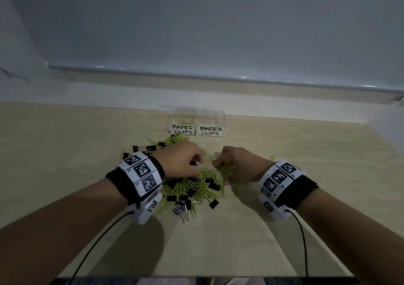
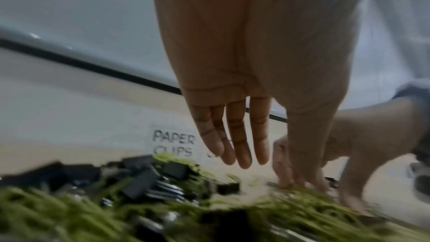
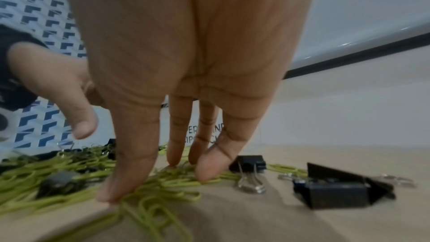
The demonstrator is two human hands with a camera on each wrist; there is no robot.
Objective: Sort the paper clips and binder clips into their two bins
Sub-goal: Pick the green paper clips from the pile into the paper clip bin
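Note:
A mixed pile of green paper clips and black binder clips lies mid-table. Behind it stand two clear bins: PAPER CLIPS, with a little green showing inside, and BINDER CLIPS. My left hand hovers over the pile's far part. Its fingers hang straight and hold nothing. My right hand is at the pile's right side. Its thumb and fingertips are spread and press down on green paper clips. Two black binder clips lie just right of it.
A pale wall with a ledge runs behind the bins. Bare wooden tabletop stretches left and right of the pile. Thin black cables trail from both wrist bands toward the table's near edge.

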